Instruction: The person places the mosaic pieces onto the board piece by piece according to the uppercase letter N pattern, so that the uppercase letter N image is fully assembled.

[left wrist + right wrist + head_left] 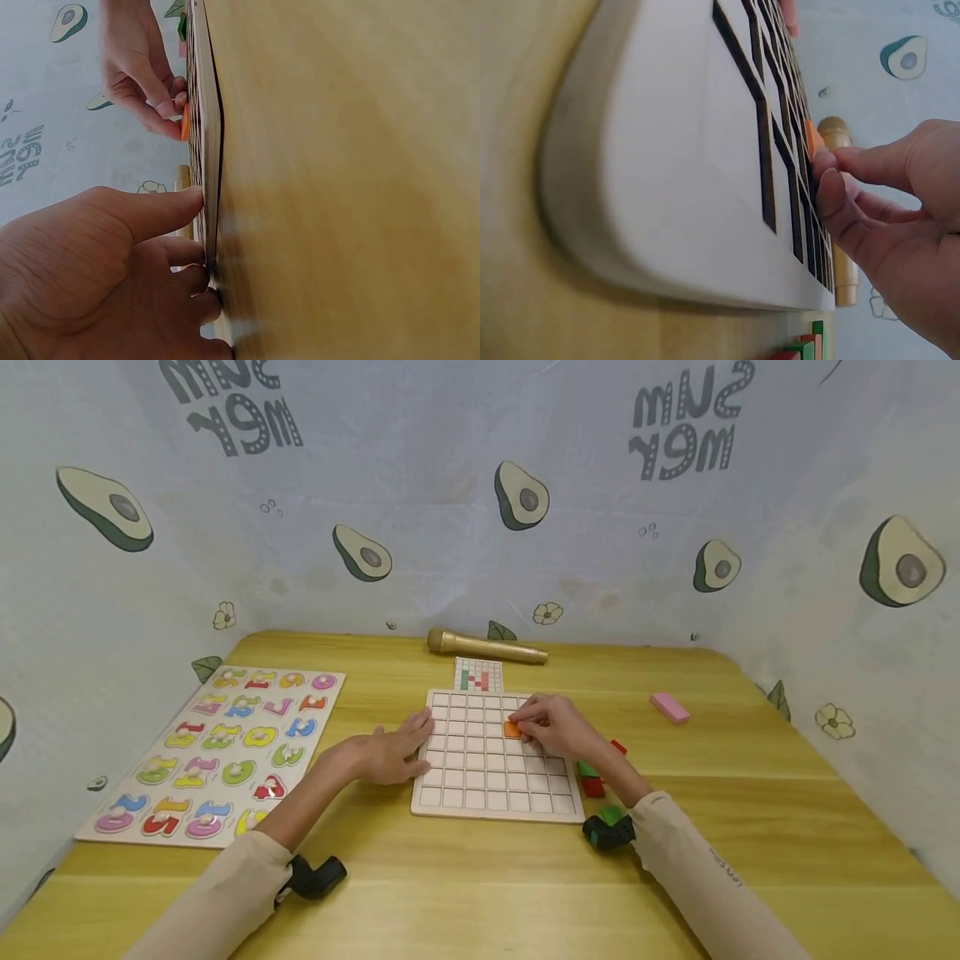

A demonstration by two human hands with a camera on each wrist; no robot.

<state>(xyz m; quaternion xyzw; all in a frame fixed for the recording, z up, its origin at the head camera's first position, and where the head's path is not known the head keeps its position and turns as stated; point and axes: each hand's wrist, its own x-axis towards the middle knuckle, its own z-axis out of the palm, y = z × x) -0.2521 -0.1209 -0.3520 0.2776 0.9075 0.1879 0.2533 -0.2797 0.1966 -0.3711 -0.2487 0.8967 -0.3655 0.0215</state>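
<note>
A pale wooden grid board (pixel 454 797) with rows of square cells lies flat on the table. My right hand (pixel 558 724) is over its upper right part, pinching an orange square tile (pixel 512 729) between thumb and fingertips. In the right wrist view the orange tile (pixel 811 139) is tilted, close against the grid. My left hand (pixel 390 752) lies at the board's left edge, its fingers fairly straight. In the left wrist view, the thumb (pixel 169 211) touches the board's rim and the other fingers reach down beside it.
Behind the board lie a pattern card (pixel 478 676) and a gold microphone (pixel 487 647). A number puzzle board (pixel 225 752) covers the left side. Red blocks (pixel 593 787) and green blocks (pixel 612 814) sit right of the grid, partly under my right forearm. Farther right is a pink block (pixel 669 707).
</note>
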